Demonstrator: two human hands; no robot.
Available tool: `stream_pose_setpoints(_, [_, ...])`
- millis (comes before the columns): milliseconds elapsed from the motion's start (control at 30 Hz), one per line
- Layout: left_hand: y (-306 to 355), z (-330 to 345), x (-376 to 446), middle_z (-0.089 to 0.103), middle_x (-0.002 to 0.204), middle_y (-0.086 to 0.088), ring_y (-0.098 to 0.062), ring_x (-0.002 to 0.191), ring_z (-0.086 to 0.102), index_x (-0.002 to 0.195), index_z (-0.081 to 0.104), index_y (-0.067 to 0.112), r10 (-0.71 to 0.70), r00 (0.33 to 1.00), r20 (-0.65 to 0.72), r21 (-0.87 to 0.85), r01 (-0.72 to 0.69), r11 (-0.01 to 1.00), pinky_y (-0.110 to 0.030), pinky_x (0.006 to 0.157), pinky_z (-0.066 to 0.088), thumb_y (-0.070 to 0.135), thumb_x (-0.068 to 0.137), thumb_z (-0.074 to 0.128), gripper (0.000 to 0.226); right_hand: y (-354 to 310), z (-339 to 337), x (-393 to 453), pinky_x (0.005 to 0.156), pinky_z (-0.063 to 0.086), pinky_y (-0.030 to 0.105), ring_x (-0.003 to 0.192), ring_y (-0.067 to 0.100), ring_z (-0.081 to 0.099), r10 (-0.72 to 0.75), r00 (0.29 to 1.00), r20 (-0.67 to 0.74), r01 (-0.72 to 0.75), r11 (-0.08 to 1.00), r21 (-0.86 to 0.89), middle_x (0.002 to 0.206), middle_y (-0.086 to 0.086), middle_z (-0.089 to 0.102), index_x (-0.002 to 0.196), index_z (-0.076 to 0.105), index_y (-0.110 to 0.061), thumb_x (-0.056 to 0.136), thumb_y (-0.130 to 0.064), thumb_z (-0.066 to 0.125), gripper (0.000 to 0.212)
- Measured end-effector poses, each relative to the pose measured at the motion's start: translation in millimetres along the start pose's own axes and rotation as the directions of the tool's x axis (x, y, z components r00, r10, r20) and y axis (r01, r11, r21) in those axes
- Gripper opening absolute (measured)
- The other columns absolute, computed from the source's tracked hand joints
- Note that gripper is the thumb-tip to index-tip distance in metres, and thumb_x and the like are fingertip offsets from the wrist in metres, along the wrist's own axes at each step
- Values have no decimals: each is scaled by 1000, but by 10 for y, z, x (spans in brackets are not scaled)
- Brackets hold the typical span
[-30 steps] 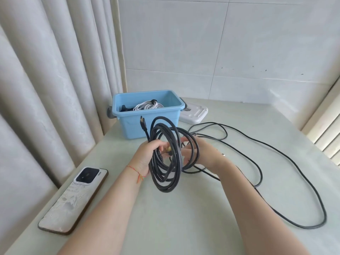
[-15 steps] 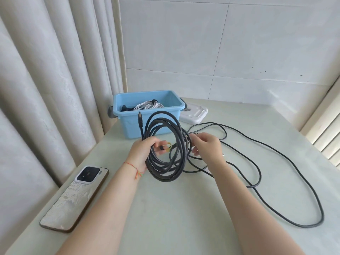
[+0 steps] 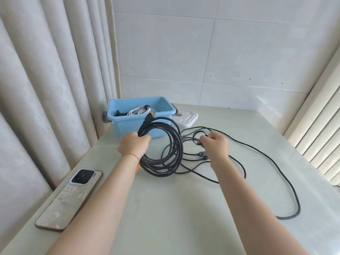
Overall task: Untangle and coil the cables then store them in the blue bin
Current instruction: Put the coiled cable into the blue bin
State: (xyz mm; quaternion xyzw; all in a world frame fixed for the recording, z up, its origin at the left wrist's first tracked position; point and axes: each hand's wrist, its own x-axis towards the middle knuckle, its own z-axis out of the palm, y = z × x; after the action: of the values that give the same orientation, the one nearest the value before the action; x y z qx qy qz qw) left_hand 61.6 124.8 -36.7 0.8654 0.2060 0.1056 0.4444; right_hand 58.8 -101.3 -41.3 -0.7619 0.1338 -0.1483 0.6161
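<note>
1. My left hand (image 3: 134,144) gripped the coiled thick black cable (image 3: 165,153) at its top; its gold-tipped plug (image 3: 152,113) stuck up in front of the light blue plastic bin (image 3: 128,126).
2. My right hand (image 3: 216,145) pinched a thin black wire (image 3: 257,150), the rest trailing loose over the pale green table (image 3: 174,208).
3. The bin held a white cable bundle (image 3: 139,111).
4. A phone in a pale case (image 3: 70,197) lay near the table's left edge.

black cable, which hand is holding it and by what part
The left hand grips the coiled black cable at the coil's upper left; the right hand pinches a loose strand.
</note>
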Motion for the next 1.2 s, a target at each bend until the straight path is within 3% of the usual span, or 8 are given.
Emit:
stream_pose_setpoints(167, [164, -10, 0, 62, 105, -7, -32, 117, 44, 92, 68, 15, 128, 992, -6, 387, -115, 915, -39, 95, 35, 33, 83, 55, 24, -49, -65, -53, 52, 36, 29, 49, 14, 59, -23, 997, 77, 20, 999, 44, 57, 8, 53, 62, 34, -19, 80, -9, 66, 38])
stream_pose_setpoints(333, [366, -58, -82, 66, 93, -7, -32, 111, 49, 81, 60, 15, 275, 961, 35, 529, -251, 810, -36, 88, 38, 29, 87, 51, 18, -137, -221, -155, 50, 41, 31, 42, 18, 49, -46, 983, 176, 34, 997, 69, 48, 5, 57, 66, 47, -14, 85, -20, 74, 33])
stream_pose_setpoints(433, [458, -4, -159, 65, 68, -4, -32, 82, 65, 72, 58, 7, 224, 968, 117, 270, -248, 930, -31, 71, 50, 23, 82, 58, 19, -223, -280, -183, 72, 53, 48, 34, 9, 43, -70, 963, 262, 37, 991, 127, 66, 4, 68, 89, 60, -5, 91, -7, 60, 3])
stream_pose_setpoints(533, [566, 85, -246, 70, 59, -4, -23, 51, 66, 78, 62, 2, 114, 940, 321, -42, -106, 993, -28, 56, 55, 15, 82, 59, 14, -331, -355, -263, 60, 50, 33, 35, 11, 33, -103, 923, 371, 38, 983, 180, 96, 4, 76, 117, 53, -13, 95, 0, 48, 26])
stream_pose_setpoints(700, [794, 154, -428, 47, 47, 7, -5, 38, 46, 79, 57, 14, 46, 652, 757, -383, 385, 840, -15, 42, 40, 17, 94, 56, 15, -425, -406, -291, 43, 30, 25, 41, 13, 27, -126, 872, 474, -29, 951, 306, 98, 11, 73, 104, 44, -7, 100, 2, 42, 10])
stream_pose_setpoints(800, [808, 252, -514, 48, 52, 5, -6, 43, 50, 80, 59, 13, 124, 594, 794, -439, 420, 794, -16, 42, 43, 13, 95, 53, 17, -408, -407, -200, 42, 18, 22, 41, 10, 24, -133, 861, 491, -14, 959, 284, 82, 11, 66, 99, 51, -5, 101, -5, 48, 4])
stream_pose_setpoints(1033, [859, 500, -465, 42, 43, 3, -12, 35, 44, 66, 50, 14, 259, 824, 504, -543, 69, 837, -17, 38, 35, 9, 88, 66, 27, -424, -279, -25, 50, 15, 29, 43, 13, 28, -179, 868, 463, 35, 953, 302, 55, 1, 48, 85, 66, -12, 95, -11, 62, 10])
stream_pose_setpoints(1200, [919, 591, -365, 47, 44, 4, -12, 36, 42, 67, 58, 16, 367, 901, 231, -466, -229, 855, -18, 38, 34, 13, 81, 70, 19, -465, -95, 119, 39, 21, 19, 42, 10, 28, -164, 893, 419, 25, 948, 318, 54, 0, 49, 89, 72, -7, 92, -10, 65, 8])
